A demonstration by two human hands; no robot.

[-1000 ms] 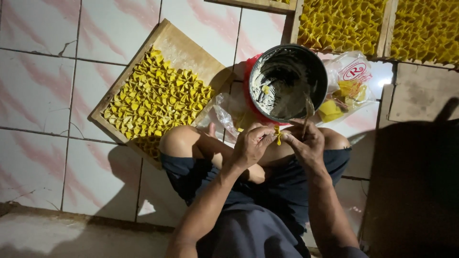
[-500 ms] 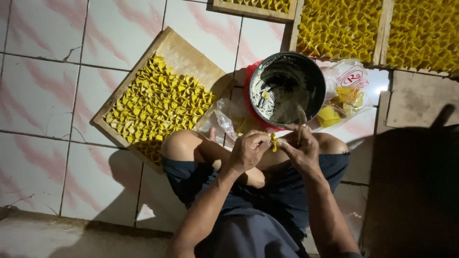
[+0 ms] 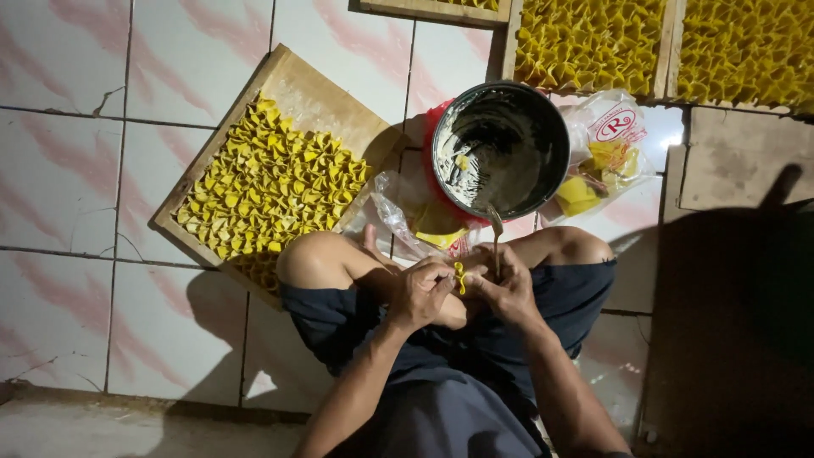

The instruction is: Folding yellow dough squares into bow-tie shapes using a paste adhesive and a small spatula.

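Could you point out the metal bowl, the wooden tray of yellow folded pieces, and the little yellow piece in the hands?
metal bowl (image 3: 543,127): head view, right inner wall.
wooden tray (image 3: 318,89): head view, bare upper corner.
yellow piece (image 3: 459,277): head view, its middle.

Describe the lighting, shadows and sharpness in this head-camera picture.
Head view: one bright light falls on the middle, so the tiled floor, wooden tray and metal bowl are well lit; the bowl's inside shows glare; the right and bottom edges sink into deep shadow; left hand and right hand, pinching a small yellow piece, look reasonably sharp.
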